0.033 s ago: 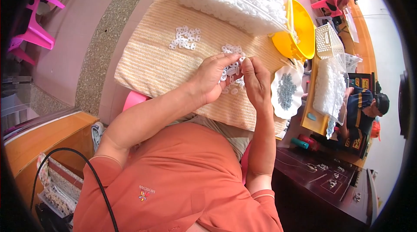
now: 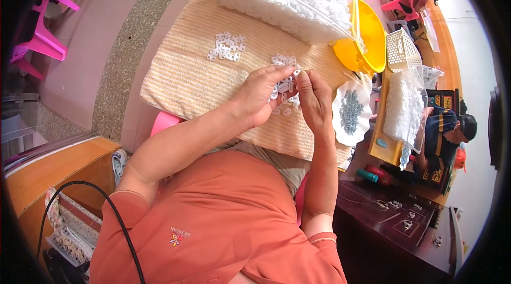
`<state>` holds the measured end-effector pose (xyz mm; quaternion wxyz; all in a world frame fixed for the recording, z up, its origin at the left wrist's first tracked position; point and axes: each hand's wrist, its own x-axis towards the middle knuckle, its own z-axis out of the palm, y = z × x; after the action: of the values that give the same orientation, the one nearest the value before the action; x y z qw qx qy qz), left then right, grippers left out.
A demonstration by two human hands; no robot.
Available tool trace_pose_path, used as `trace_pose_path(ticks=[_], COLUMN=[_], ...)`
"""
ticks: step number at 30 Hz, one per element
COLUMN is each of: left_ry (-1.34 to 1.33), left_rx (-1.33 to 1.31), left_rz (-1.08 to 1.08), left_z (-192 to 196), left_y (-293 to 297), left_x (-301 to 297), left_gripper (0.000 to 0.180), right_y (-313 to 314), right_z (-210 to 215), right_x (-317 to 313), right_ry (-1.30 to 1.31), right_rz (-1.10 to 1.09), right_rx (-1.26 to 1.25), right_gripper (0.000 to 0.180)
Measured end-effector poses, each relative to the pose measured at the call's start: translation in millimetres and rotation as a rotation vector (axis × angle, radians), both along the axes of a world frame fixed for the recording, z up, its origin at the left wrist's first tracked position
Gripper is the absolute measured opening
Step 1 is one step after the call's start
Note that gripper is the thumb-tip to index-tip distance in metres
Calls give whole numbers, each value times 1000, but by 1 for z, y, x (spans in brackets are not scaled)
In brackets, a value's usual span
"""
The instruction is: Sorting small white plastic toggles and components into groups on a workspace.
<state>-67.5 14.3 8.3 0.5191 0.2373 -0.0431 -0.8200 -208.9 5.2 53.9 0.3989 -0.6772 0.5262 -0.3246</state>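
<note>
Several white pieces (image 2: 282, 88) lay in the curled left hand (image 2: 259, 90), over the striped cloth (image 2: 175, 60), as I watched through the head camera. The right hand (image 2: 315, 92) met it fingertip to fingertip, thumb and fingers pressed together on what looked to me like a single white piece (image 2: 297, 73); anything smaller between them I could not make out.

On the left of the cloth sat a separate cluster (image 2: 224, 48), which I took for the finished share, though its detail was too small to confirm. A loose batch (image 2: 283, 60) lay just beyond the hands, and a few strays (image 2: 287, 111) just nearer; I judged these waiting.

Much appeared left: the clear box (image 2: 314, 19) at the far side was heaped with white pieces, and grey-blue bits (image 2: 351, 111) filled the middle of the scalloped dish (image 2: 343, 138) on the right. I reckoned the work was early.
</note>
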Motion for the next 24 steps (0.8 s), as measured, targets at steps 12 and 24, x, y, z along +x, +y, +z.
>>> trace_pose_path(ticks=[12, 24], left_ry=[-11, -48], left_rx=[-60, -66], left_rz=[-24, -7], left_z=[0, -2], left_y=[2, 6], left_x=[-2, -4], left_gripper=[16, 14], right_y=[-8, -6], right_z=[-5, -7], right_x=[-11, -9], right_ry=[-147, -2], right_rz=[21, 43], right_rx=[180, 69], right_gripper=[34, 33])
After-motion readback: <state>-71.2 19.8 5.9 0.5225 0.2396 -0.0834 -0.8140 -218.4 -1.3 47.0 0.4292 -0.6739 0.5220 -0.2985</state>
